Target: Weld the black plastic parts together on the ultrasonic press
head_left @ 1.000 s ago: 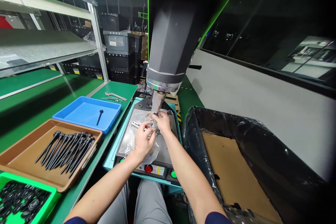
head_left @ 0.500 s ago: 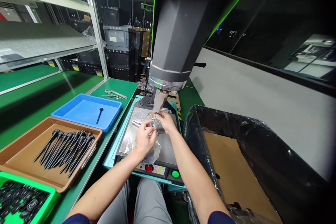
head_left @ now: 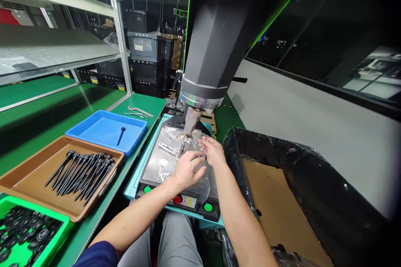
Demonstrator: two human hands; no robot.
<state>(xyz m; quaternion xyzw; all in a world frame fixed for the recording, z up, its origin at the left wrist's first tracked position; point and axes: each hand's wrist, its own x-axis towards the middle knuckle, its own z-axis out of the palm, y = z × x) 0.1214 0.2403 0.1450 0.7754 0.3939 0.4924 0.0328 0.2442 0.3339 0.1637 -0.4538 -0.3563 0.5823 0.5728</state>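
My left hand (head_left: 189, 170) is over the machine's metal plate (head_left: 153, 162), fingers loosely bent and thumb apart, with nothing visible in it. To its right, my right hand (head_left: 213, 151) has its fingers stretched towards the fixture, against a clear plastic sheet (head_left: 203, 185). The sheet spreads around and below both hands. Beyond the fingertips, a small dark part (head_left: 188, 137) sits right under the tip of the metal horn (head_left: 191, 119). A slotted metal bracket (head_left: 168, 149) lies left of it on the plate. The fixture is partly hidden by the sheet and left hand.
Left are a brown tray (head_left: 21, 175) of black rod-like parts, a blue tray (head_left: 94, 127) with one such part, and a green bin (head_left: 67, 225) of black rings. A black-lined box (head_left: 233, 154) stands right. Green buttons (head_left: 208, 207) and a red button (head_left: 177, 199) line the front.
Both hands have moved right, away from the horn tip. My right fingers have let go of the small dark part, which stays under the horn. My left hand has also come nearer.
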